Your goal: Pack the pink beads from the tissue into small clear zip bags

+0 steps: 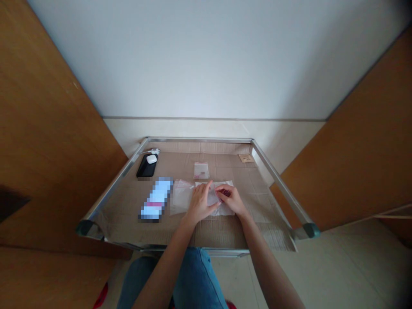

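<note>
My left hand (200,201) is at a small clear plastic bag (211,196), with the thumb and index finger set apart along its pink-edged mouth. At that same edge, my right hand (234,200) has its fingers bent round a small dark red bunch (225,192), too small to identify. Under both hands lies a white sheet or packet (228,210), partly covered by them. Left of my left hand, larger clear plastic bags (180,197) lie flat. Beyond the hands is another small clear bag (201,170) with tiny pieces inside.
The cardboard-covered cart top (128,231) has a raised metal rail (280,180). On the left lie a blurred, lit phone (157,198) and a black tray-like object (144,169) bearing a white earbud case (151,159). A charger plug (155,151) and brown card (246,158) sit farther back.
</note>
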Motion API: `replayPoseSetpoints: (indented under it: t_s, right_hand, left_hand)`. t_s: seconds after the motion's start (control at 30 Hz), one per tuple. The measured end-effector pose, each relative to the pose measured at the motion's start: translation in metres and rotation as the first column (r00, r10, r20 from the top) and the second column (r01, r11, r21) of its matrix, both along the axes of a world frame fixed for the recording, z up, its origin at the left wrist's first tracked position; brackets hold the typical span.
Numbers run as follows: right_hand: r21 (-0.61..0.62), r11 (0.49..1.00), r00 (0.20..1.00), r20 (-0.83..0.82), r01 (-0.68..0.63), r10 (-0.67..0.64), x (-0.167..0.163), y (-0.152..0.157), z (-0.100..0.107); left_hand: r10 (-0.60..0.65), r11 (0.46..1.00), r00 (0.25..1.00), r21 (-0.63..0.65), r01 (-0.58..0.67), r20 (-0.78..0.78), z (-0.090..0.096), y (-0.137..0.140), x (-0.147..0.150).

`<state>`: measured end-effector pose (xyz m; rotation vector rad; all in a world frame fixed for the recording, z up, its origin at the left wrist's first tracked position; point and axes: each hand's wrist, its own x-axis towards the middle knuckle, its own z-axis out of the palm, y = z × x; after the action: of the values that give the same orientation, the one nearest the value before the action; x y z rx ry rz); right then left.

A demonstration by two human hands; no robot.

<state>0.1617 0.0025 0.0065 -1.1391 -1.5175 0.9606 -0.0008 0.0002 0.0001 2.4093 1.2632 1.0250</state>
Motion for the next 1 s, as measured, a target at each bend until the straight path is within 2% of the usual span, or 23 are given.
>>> replayPoseSetpoints:
  t_s: [0.3, 0.6, 0.9, 1.0]
  right_hand:
    - [0.048, 0.997, 0.997, 0.036, -0.068, 0.066, 0.0016, 0.0026, -0.0097]
    - [0.123, 0.981, 0.985, 0.101, -0.149, 0.137, 0.0019, 0.0006, -0.0051]
    - [0.156, 0.979, 0.982, 0.158, -0.130, 0.106, 0.0026, 0.0011, -0.0041]
    - [0.140, 0.985, 0.988, 0.133, -0.097, 0.079, 0.0017, -0.0002, -0.0004]
  left_hand:
    - [-0.018, 1.000, 1.000, -0.018, 0.018, 0.020, 0.0020, 0.0000, -0.0005]
    - [-0.009, 0.999, 1.000, -0.031, 0.009, 0.021, 0.0092, -0.0017, 0.0011]
    - [-0.011, 1.000, 1.000, -0.007, 0.012, 0.028, 0.0064, 0.0019, 0.0002]
    - [-0.009, 1.000, 0.999, -0.016, 0.010, 0.037, 0.0053, 0.0032, -0.0001]
